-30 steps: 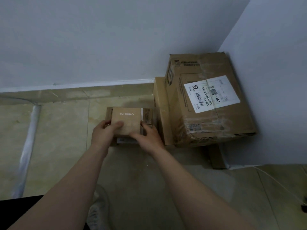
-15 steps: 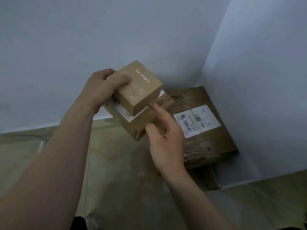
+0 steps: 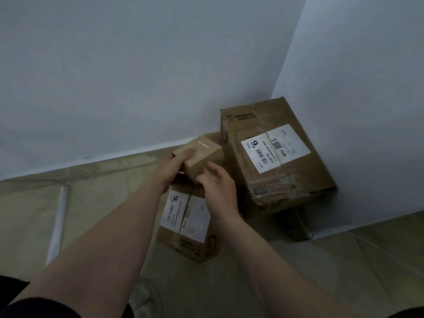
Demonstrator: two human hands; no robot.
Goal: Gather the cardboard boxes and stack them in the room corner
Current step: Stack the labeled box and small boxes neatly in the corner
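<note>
A small plain cardboard box (image 3: 203, 157) is held between both hands, just left of the big box. My left hand (image 3: 173, 166) grips its left side, thumb on top. My right hand (image 3: 218, 182) holds its near right corner. Below my hands a medium cardboard box (image 3: 185, 228) with a white shipping label lies on the floor. The large cardboard box (image 3: 275, 161) with a white label stands in the room corner, on top of a flatter piece of cardboard (image 3: 298, 226).
Two white walls meet at the corner (image 3: 282, 65). A pale pipe or strip (image 3: 58, 216) lies along the tiled floor on the left. A thin white cable (image 3: 378, 246) runs over the floor at the right. My shoe (image 3: 146, 299) shows at the bottom.
The two boxes were lifted together off the floor. Now the medium box lies on the floor in front of the big box, and both hands hold only the small box, lower than before.
</note>
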